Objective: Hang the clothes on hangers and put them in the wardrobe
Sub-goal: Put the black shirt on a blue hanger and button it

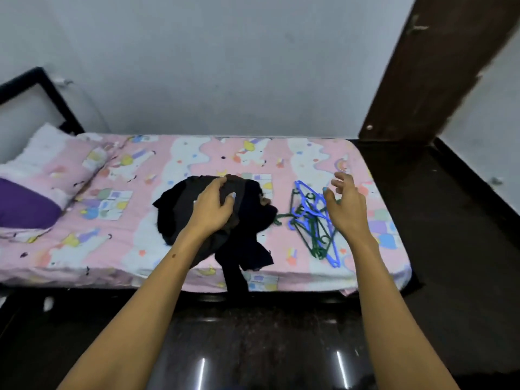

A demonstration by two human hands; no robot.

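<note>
A heap of dark clothes (247, 235) lies in the middle of the bed, one black piece hanging over the near edge. My left hand (212, 205) rests on top of the heap, its fingers curved over the fabric; whether it grips is unclear. To the right lies a tangle of blue and green plastic hangers (313, 220). My right hand (344, 202) hovers just above the hangers' right side, fingers spread and loosely bent, holding nothing.
The bed (118, 249) has a pink cartoon-print sheet. A pillow (50, 164) and a purple cushion (25, 205) lie at its left end. A dark wooden door (430, 68) stands at the right. Glossy dark floor (253, 347) runs in front of the bed.
</note>
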